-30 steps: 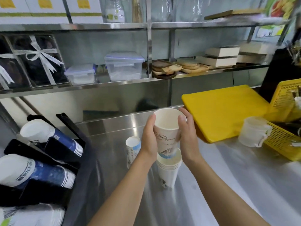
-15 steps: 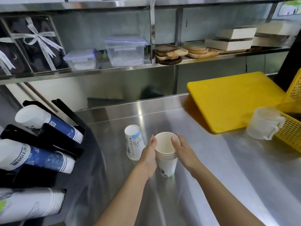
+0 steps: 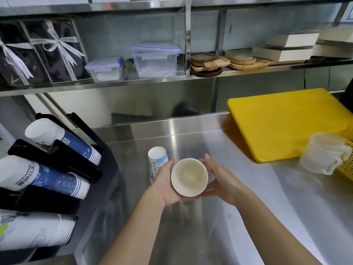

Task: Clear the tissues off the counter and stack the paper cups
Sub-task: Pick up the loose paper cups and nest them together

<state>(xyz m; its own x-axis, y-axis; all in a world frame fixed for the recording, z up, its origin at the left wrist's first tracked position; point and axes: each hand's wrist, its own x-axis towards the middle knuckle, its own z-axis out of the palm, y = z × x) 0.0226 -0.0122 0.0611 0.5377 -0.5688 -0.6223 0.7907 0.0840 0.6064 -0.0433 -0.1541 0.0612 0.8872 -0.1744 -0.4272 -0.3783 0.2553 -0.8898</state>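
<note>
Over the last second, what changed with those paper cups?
The white cup held high between the left hand and right hand came down and nested into the cup stack on the steel counter; both hands still cradle it. The upside-down small cup, the yellow board and the measuring jug stayed put.

Both your bare forearms reach forward from the bottom of the view and converge near the middle. Your left hand [image 3: 165, 183] is turned palm inward, fingers curled and the thumb up along the near side, making a cupping grip. Your right hand [image 3: 219, 178] mirrors it from the other side, palm facing left, fingers [image 3: 207, 159] stretched forward and slightly bent. The two palms face each other with a gap between them, wrists roughly level, both forearms angled inward.
</note>
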